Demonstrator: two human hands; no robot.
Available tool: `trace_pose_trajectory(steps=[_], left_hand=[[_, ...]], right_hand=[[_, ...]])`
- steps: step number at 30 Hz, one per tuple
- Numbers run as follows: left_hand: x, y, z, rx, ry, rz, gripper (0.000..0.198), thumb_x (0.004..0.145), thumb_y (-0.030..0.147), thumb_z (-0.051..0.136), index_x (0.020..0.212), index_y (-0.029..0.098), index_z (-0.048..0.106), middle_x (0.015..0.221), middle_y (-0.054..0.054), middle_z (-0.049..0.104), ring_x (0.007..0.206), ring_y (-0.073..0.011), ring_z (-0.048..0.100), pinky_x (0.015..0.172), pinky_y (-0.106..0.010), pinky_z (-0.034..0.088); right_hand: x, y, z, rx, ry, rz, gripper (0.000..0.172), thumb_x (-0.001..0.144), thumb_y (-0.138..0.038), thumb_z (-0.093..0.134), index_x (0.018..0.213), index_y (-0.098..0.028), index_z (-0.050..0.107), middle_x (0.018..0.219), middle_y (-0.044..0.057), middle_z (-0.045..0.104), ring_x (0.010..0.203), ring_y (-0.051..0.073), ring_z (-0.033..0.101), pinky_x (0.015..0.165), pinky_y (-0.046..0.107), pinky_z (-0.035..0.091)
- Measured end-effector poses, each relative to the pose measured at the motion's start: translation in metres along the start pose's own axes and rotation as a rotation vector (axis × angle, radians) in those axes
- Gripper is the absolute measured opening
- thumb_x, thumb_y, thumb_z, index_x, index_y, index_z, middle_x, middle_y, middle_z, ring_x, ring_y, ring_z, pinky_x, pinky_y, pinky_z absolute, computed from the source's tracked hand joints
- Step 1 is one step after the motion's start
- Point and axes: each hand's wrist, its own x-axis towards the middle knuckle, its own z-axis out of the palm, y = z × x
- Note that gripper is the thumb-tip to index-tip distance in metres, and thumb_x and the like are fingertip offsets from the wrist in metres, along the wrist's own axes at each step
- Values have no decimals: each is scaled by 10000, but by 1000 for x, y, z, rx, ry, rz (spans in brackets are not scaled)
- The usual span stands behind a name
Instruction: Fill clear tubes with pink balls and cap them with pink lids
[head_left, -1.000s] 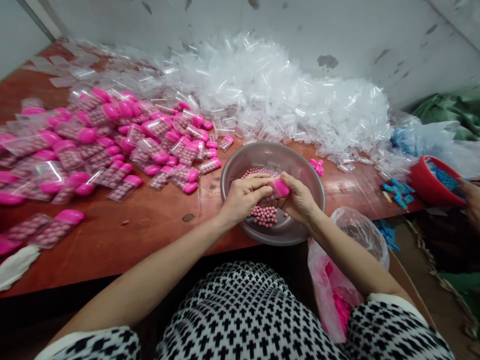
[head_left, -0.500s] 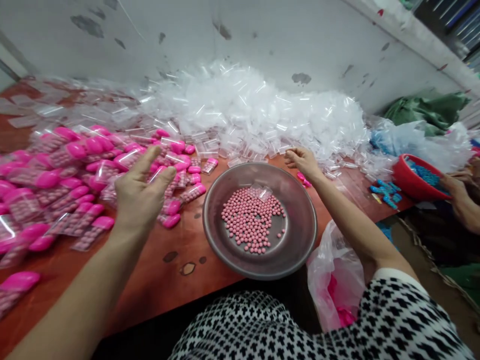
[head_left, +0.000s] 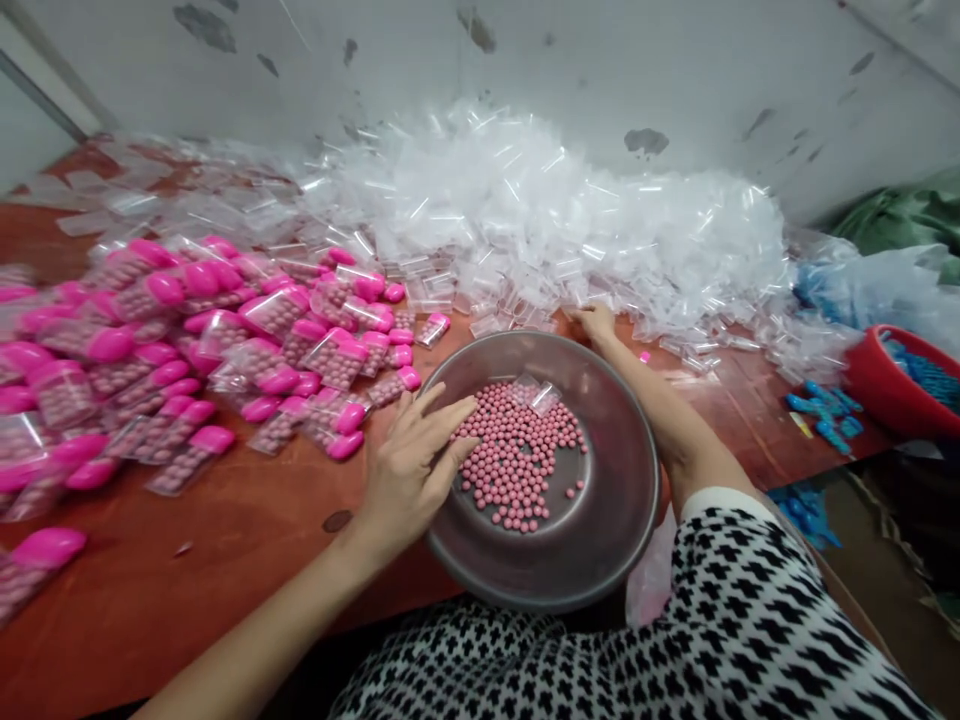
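A grey metal bowl [head_left: 544, 580] holds many small pink beads [head_left: 510, 460], with a couple of clear plastic pieces [head_left: 544, 396] lying on them. My left hand [head_left: 416, 465] is open over the bowl's left rim, its spread fingers reaching toward the beads and nothing held. Beyond the far rim, my right hand [head_left: 596, 325] is low at the table by the front of the clear container pile [head_left: 540, 220]. Its fingers look curled together, and what they hold, if anything, is hidden. Left of the bowl lie heaped clear containers filled with pink beads, with bright pink caps [head_left: 277, 310].
On the right stands a red basin [head_left: 885, 385] of blue pieces, with loose blue pieces [head_left: 829, 415] beside it. A pale plastic bag [head_left: 651, 580] hangs at the table's front edge. Behind the orange-red tabletop [head_left: 262, 560] rises a stained wall [head_left: 600, 70].
My left hand has moved right, from the filled containers to over the bowl's left rim, and its fingers have spread. My right hand has lowered to the table behind the bowl.
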Motion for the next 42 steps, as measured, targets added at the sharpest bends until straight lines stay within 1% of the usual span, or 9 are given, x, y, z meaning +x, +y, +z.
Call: trace_pose_trajectory(steps=[7, 11, 14, 20, 24, 27, 32, 38, 42], left_hand=[[19, 19, -3, 7, 15, 77, 335, 914, 268, 586, 1235, 220, 670, 1266, -66, 694, 1262, -264, 586, 1109, -465, 437], [34, 35, 9, -162, -42, 21, 405, 904, 282, 596, 1289, 163, 636, 1260, -94, 694, 1098, -231, 683, 976, -352, 528], [35, 43, 21, -326, -84, -46, 313, 912, 307, 573, 1160, 179, 716, 1043, -55, 772, 856, -194, 733, 793, -290, 567], [21, 50, 25, -367, 3, -70, 168, 853, 252, 652, 946, 200, 782, 895, -19, 784, 784, -170, 713, 734, -249, 524], [9, 46, 22, -301, -100, -36, 150, 846, 230, 644, 887, 205, 786, 860, -13, 782, 767, -175, 704, 745, -264, 511], [2, 41, 15, -262, -164, -19, 138, 836, 251, 657, 871, 210, 784, 851, -4, 783, 762, -176, 706, 750, -268, 516], [-3, 33, -1, -261, -74, -42, 190, 844, 245, 648, 975, 209, 782, 980, -17, 787, 879, -193, 724, 837, -287, 539], [-3, 29, -3, -327, -27, -122, 219, 836, 217, 659, 1018, 181, 775, 1035, -50, 778, 936, -199, 722, 904, -303, 545], [-3, 27, -2, -381, 11, -164, 274, 834, 220, 663, 1085, 149, 749, 1087, -81, 763, 967, -210, 716, 905, -323, 555]], right_hand=[[-65, 2, -54, 535, 179, -240, 284, 765, -278, 591, 1032, -182, 600, 938, 37, 686, 776, 131, 645, 710, 256, 507], [-149, -34, -86, 682, -241, -420, 316, 727, -321, 762, 1013, -195, 714, 839, 13, 690, 708, 140, 628, 639, 262, 511], [-198, -60, -81, 727, -424, -404, 341, 722, -342, 801, 1028, -203, 737, 833, 0, 688, 678, 123, 611, 631, 256, 526], [-239, -67, -40, 941, -292, -234, 404, 666, -381, 844, 976, -216, 644, 858, -9, 698, 796, 139, 657, 753, 284, 552], [-248, -53, -40, 651, -248, -423, 373, 749, -410, 766, 1040, -211, 645, 996, 31, 710, 937, 190, 658, 869, 346, 530], [-241, -39, -56, -13, -253, -623, 345, 796, -341, 705, 1099, -186, 649, 1071, 86, 715, 951, 234, 661, 849, 369, 511], [-231, -24, -60, -1019, -593, -829, 169, 849, -136, 581, 984, -82, 669, 1009, 213, 711, 958, 300, 675, 752, 351, 491], [-242, -44, -2, -969, -689, -1113, 272, 935, -73, 377, 1052, -43, 620, 995, 205, 688, 916, 249, 659, 820, 364, 476], [-241, -53, 11, -496, -785, -1018, 199, 876, -149, 532, 1049, -84, 608, 1005, 160, 693, 877, 220, 651, 811, 359, 505]])
